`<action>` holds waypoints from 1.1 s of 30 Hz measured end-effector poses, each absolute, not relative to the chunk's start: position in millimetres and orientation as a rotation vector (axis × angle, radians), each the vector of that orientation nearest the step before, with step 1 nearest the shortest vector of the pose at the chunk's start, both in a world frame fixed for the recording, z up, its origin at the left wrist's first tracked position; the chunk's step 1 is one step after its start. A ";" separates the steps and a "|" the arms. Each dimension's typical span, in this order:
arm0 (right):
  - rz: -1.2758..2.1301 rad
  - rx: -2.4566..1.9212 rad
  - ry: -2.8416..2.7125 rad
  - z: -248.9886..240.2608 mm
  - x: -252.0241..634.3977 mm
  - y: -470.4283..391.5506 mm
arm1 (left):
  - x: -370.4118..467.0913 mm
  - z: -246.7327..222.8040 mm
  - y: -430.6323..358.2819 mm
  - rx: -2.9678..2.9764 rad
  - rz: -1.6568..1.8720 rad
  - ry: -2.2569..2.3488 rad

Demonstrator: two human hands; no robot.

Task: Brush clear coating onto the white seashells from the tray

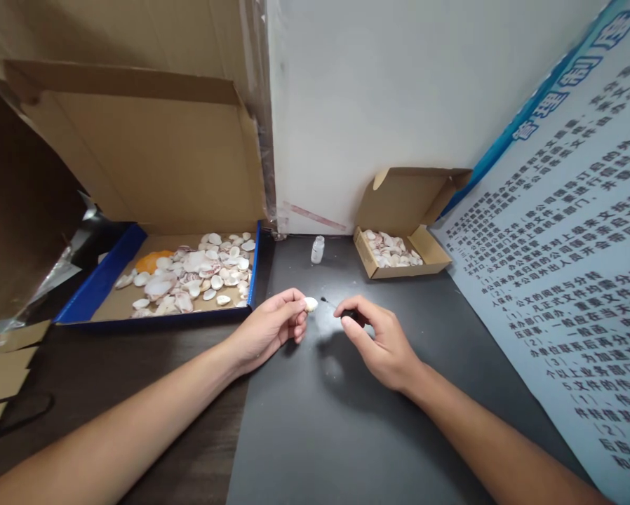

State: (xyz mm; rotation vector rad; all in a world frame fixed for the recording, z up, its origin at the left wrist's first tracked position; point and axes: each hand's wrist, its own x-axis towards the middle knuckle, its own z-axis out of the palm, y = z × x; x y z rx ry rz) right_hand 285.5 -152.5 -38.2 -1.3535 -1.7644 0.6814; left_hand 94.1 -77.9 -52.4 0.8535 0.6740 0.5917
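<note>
The bare, sleeveless left forearm (151, 421) slants upward and rightward from the lower left, its wrist (236, 354) nearly straight. The ungloved left hand (270, 330) lies thumb-side up, the left thumb (292, 308) pressing in a pinch, the lower fingers (297, 330) curled loosely beneath. From the lower right, the bare right forearm (467, 414) slants up and leftward. The ungloved right hand (386, 344) grips between its extended thumb (358, 335) and arched index finger (358, 303). Both hands face each other, well apart from touching.
</note>
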 end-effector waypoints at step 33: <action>0.706 -1.338 -1.728 -36.0 290.1 -152.6 | 98.2 -46.5 -83.1 0.910 0.546 0.708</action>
